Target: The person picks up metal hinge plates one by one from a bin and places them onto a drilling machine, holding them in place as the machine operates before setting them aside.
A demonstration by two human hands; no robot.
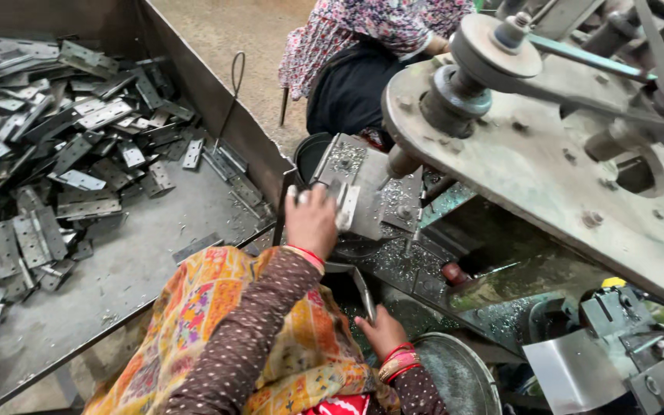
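1. Nearest the camera, the right hand (382, 332), wearing red and pink bangles, is curling over the rim of a round grey metal bowl (455, 376); whether its fingers are pinching anything cannot be told.
2. Further out, the left hand (311, 220) is closing on a small flat grey steel hinge plate (345, 207), pressing it onto the grey metal fixture table (363, 180) beneath the spindle of the drilling machine (403, 163).
3. Judgement: the plate should be seating flat and square against the fixture before the spindle comes down, with fingertips kept behind the plate's edge and clear of the bit.
4. Silver swarf (393, 265) is lying thick on the machine bed; it could be tilting the plate, so brushing the seat clean would be prudent.
5. The loose orange patterned shawl (217, 323) is hanging close to the work; it should be kept away from the belt and pulley (497, 50) above.
6. To the left, a rusty sheet-metal tray (155, 253) is holding a heap of grey hinge plates (48, 154).
7. Farthest, another person in floral cloth (363, 38) is sitting by the machine.
8. No packages, labels or signs are showing.
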